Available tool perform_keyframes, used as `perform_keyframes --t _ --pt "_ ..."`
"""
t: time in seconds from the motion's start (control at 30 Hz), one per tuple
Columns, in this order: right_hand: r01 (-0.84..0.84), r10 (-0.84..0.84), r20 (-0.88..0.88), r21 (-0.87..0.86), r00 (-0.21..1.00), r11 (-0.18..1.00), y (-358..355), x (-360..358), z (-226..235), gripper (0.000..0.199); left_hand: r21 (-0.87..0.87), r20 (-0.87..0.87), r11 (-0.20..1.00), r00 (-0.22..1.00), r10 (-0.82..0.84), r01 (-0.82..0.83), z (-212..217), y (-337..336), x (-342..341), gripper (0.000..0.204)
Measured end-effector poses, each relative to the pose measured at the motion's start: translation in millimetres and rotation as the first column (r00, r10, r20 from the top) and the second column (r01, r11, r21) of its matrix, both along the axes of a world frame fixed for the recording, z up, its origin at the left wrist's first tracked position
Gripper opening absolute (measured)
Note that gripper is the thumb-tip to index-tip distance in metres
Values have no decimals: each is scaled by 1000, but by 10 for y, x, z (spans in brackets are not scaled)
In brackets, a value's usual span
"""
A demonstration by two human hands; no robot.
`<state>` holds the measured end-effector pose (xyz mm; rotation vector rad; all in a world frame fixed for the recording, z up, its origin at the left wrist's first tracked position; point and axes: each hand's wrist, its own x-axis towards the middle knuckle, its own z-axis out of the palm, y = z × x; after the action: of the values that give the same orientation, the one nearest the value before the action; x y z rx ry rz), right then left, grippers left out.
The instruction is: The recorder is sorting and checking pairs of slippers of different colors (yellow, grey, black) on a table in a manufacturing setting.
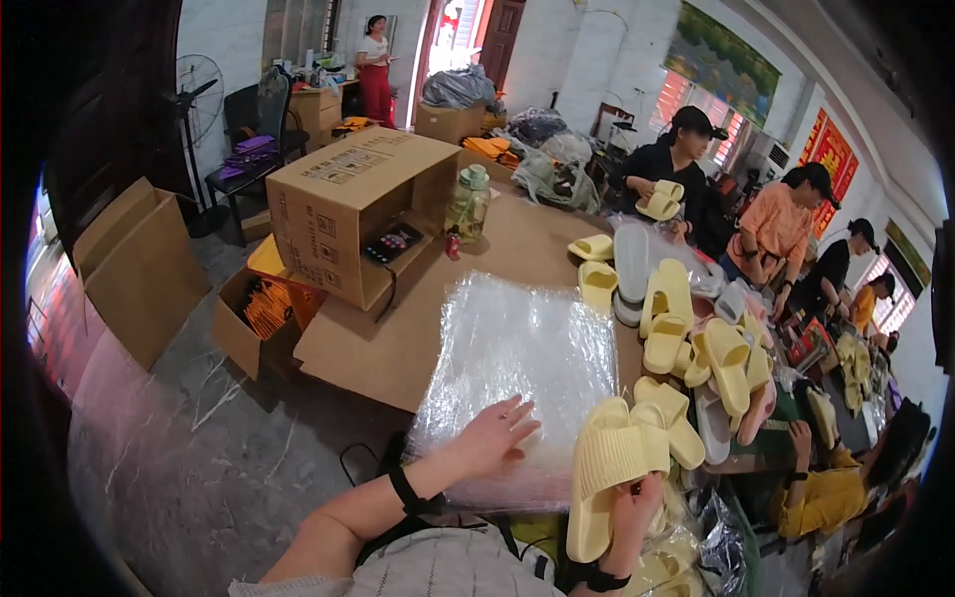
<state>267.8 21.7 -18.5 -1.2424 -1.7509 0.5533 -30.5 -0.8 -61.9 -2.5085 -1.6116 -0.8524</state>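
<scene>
My left hand [494, 438] rests on the near part of a stack of clear plastic bags [527, 343], its fingers apart and nothing held. A pale yellow slipper [609, 450] with a ribbed strap is gripped in my right hand [637, 512], upright beside the stack's near right corner. A second yellow slipper seems pressed against it; the overlap partly hides that one. My right fingers curl at the strap opening. Just beyond lies another yellow slipper [668, 420], at the edge of a pile of yellow, grey and pink slippers [726, 358].
An open cardboard box [363, 189] lies on its side on the table, with a phone [391, 242] inside. Right of it stand a green-lidded bottle [469, 204] and a small red bottle [454, 244]. Co-workers [676, 164] line the right side. Wrapped slippers [665, 567] lie at lower right.
</scene>
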Motion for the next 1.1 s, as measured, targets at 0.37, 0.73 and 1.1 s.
perform_keyframes --t 0.37,0.73,1.1 --pt "89 -91 -18 -78 996 993 -1 66 -181 24 -77 149 986 979 -139 151 -54 162 62 47" --pt "-346 345 -40 -62 938 936 -137 -246 207 27 -300 630 923 776 3 240 -119 161 -31 37" --pt "-581 613 74 -247 787 776 -382 -114 310 33 -515 755 842 549 359 158 178 264 -173 39"
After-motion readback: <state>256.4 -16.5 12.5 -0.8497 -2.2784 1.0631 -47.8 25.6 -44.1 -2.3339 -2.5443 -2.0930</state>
